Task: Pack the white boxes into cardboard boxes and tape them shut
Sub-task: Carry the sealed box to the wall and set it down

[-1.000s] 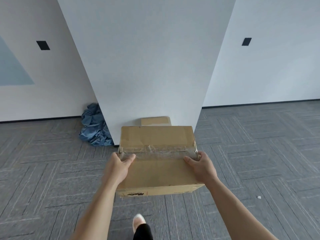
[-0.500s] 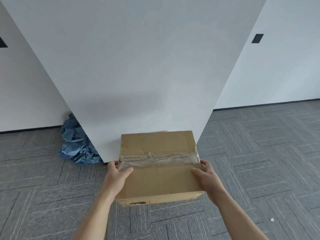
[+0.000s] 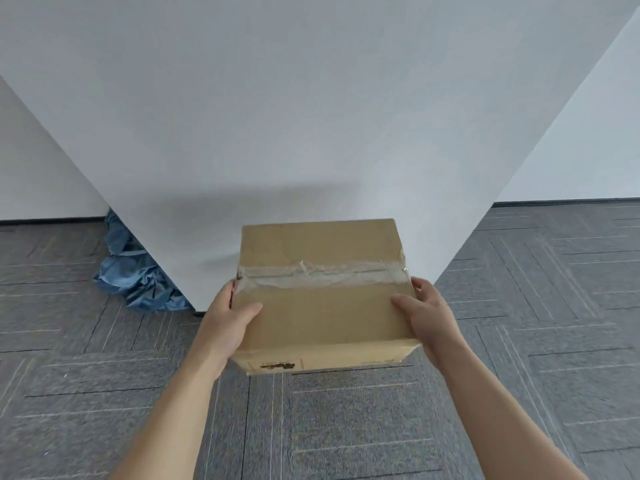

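The cardboard box [image 3: 323, 296] is held off the carpet floor [image 3: 346, 427], between both hands and in front of a white pillar [image 3: 311, 133]. The left hand [image 3: 227, 323] grasps its left side, thumb on the top face. The right hand [image 3: 427, 318] grasps its right side, thumb likewise on top. Clear tape [image 3: 322, 273] runs across the closed top seam. A crumpled blue cloth [image 3: 133, 275] lies on the floor at far left, against the pillar.

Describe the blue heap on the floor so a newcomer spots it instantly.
Start at the wide white pillar filling the middle of the view. Where its left edge meets the grey carpet lies a crumpled blue cloth, partly hidden behind the pillar. It is the only blue, soft thing; the taped cardboard box to its right is tan.
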Motion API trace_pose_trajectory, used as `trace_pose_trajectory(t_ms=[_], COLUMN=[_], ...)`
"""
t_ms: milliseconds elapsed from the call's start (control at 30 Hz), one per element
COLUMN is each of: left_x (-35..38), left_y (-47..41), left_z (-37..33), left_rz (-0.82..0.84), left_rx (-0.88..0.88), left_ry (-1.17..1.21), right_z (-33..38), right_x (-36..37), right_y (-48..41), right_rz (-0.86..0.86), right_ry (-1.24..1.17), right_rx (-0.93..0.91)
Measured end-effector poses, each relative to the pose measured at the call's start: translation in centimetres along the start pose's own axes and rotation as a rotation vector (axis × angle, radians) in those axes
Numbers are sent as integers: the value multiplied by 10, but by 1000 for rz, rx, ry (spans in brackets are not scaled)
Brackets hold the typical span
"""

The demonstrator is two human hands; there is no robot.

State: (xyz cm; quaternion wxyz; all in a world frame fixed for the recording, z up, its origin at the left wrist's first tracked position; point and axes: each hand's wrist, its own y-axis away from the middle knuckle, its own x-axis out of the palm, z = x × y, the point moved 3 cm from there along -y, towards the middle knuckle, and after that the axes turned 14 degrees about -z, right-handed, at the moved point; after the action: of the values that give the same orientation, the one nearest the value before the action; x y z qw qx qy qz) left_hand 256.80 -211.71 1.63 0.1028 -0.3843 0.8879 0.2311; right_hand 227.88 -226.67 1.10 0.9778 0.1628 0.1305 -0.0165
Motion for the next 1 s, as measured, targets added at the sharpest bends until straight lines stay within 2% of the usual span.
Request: trace_pose_trajectory(t_ms=[400, 733, 900, 1000], left_x=[74, 82, 82, 83], left_y=[-107, -128, -120, -110], left_z=[61, 71, 73, 88], left_rz=[-126, -75, -214, -261], left_rx=[191, 277, 280, 158], left_ry=[38, 107, 146, 359], right_z=[-73, -73, -71, -81], right_x=[69, 77, 75, 69], right_y=[-118, -142, -130, -119], right_rz=[36, -35, -130, -94], right_ry=[18, 49, -40, -225], right_rx=[-184, -244, -219, -97])
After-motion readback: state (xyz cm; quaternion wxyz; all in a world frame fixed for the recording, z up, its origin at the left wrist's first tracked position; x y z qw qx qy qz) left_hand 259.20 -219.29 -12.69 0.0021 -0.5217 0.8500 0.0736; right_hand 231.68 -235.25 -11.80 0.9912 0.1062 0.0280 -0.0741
